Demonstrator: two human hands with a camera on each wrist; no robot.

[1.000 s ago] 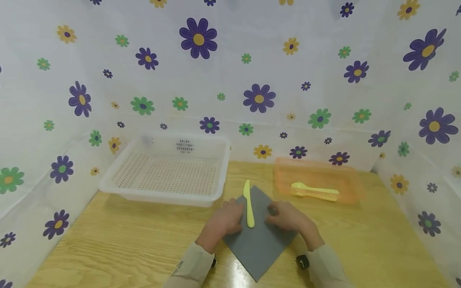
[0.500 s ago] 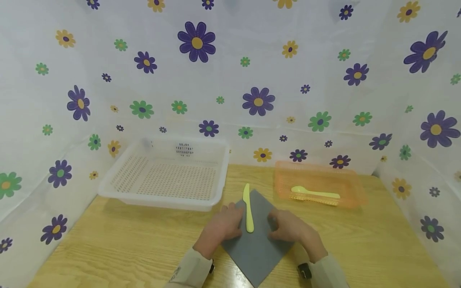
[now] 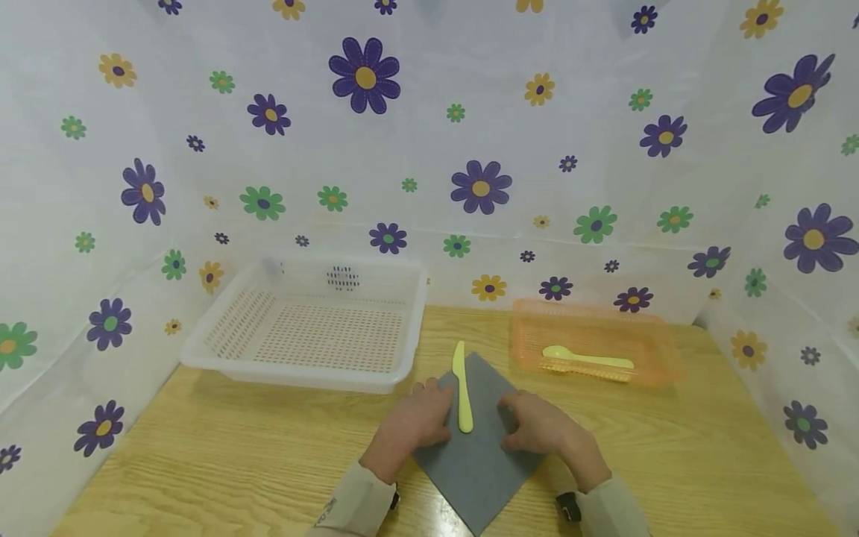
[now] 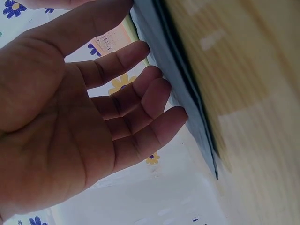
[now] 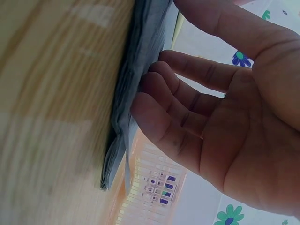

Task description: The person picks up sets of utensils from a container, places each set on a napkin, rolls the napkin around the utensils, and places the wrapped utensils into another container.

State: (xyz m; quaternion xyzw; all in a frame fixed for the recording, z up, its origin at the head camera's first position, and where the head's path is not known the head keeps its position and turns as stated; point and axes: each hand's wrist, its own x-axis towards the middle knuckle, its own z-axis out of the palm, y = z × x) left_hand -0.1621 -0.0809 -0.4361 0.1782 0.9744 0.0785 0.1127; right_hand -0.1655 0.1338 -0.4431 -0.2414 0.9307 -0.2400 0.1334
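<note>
Both forearms are angled inward from the lower edge of the head view, the left sleeve (image 3: 356, 498) and the right sleeve (image 3: 612, 510) being ended at the wrists. The left hand (image 3: 417, 418) and the right hand (image 3: 542, 425) are kept apart, with their backs turned upward. In the wrist views, the left fingers (image 4: 149, 133) are gently bent and the left thumb (image 4: 91, 23) is stretched out; the right fingers (image 5: 157, 123) and right thumb (image 5: 229, 23) are similarly held.
</note>
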